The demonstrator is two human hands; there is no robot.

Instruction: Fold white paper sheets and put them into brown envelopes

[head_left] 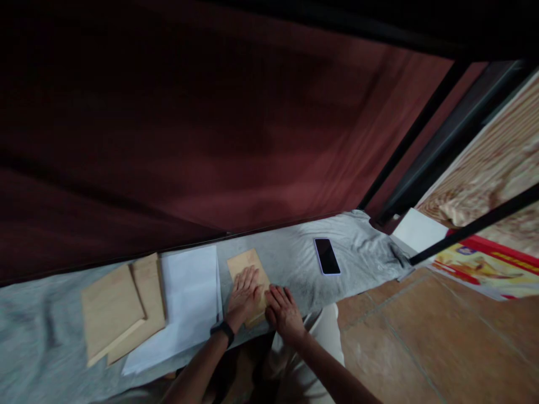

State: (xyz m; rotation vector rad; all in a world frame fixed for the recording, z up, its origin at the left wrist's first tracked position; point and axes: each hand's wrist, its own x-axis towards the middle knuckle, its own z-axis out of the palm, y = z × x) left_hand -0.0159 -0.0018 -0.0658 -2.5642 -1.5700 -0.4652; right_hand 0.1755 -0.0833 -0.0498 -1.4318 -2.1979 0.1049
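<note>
A folded piece of brown paper [248, 257], shaped like a narrow envelope, lies on the grey cloth in front of me. My left hand [244, 290], with a dark band on its wrist, rests flat across it with fingers stretched out. At the paper's right edge is my right hand [286, 313], its fingers laid out and slightly bent, touching the edge. Neither hand lifts the paper. Left of my hands lies a stack of white paper sheets [191, 297]. Two larger folded brown paper pieces [113, 308] overlap the stack's left side.
A phone [327, 256] lies on the grey cloth [290, 247] to the right. Behind the narrow surface rises a dark red panel [252, 168]. Black metal bars [471, 224], a white box [420, 230] and a red-and-yellow printed box [484, 264] stand at the right, beside the tiled floor [442, 336].
</note>
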